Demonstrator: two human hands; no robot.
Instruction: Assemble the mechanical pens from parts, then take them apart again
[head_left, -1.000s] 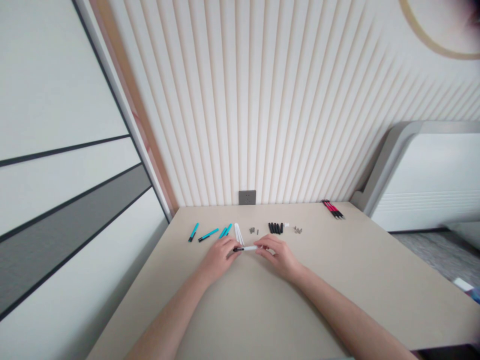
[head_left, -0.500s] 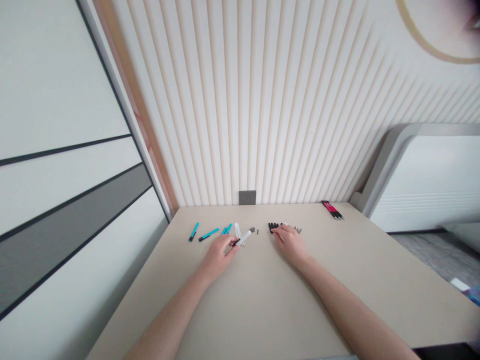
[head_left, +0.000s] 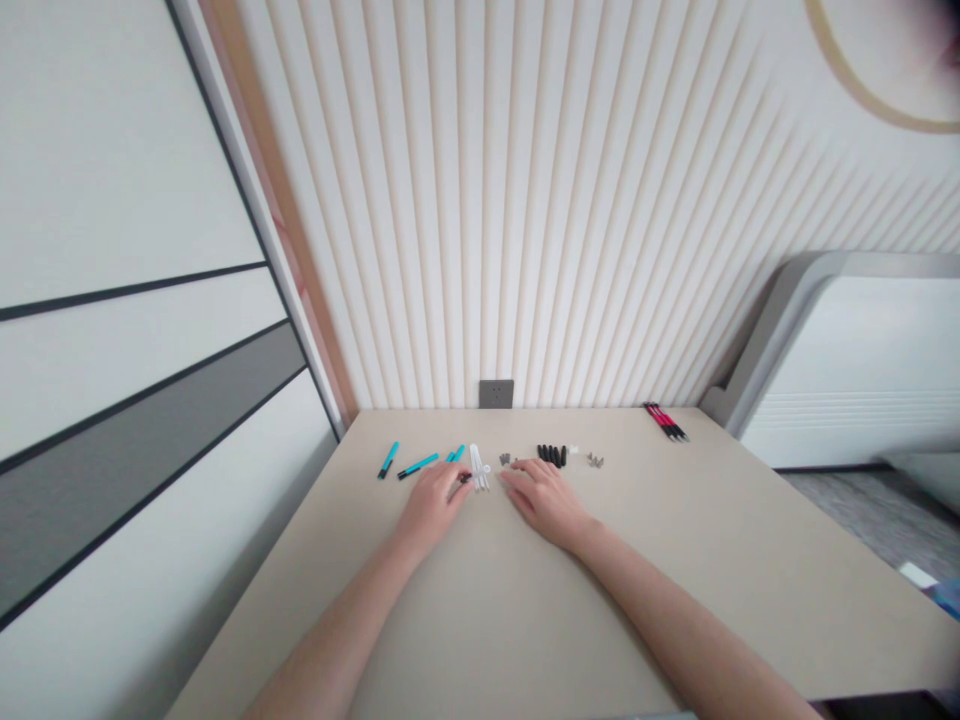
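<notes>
Here's the left hand (head_left: 430,500), low over the far half of the smooth beige tabletop (head_left: 480,620), its thumb and fingers clamped on the black end of a slim white plastic pen tube (head_left: 477,473). That tube points rightward, across a narrow bundle of long white plastic rods (head_left: 474,455) lying just behind it. Over to the right hand (head_left: 546,500): fingers bent, thumb tucked close beneath, tips just right of the tube and apart from it; whether they pinch anything, I cannot tell. Right beyond those fingertips sit some tiny grey pieces (head_left: 505,459), partly hidden by the hand. Farther right, a neat row of short black cylindrical grips (head_left: 552,455), then a small whitish piece (head_left: 574,450) and a scatter of little grey metallic bits (head_left: 595,460). Out on the left, slim turquoise-and-black tubes (head_left: 418,466) lie at different slants, the closest partly behind the left hand. And at the far right, well apart, red-and-black pens (head_left: 665,422) lie side by side near the cream ribbed wall (head_left: 420,200), where a dark grey socket (head_left: 496,394) sits.
</notes>
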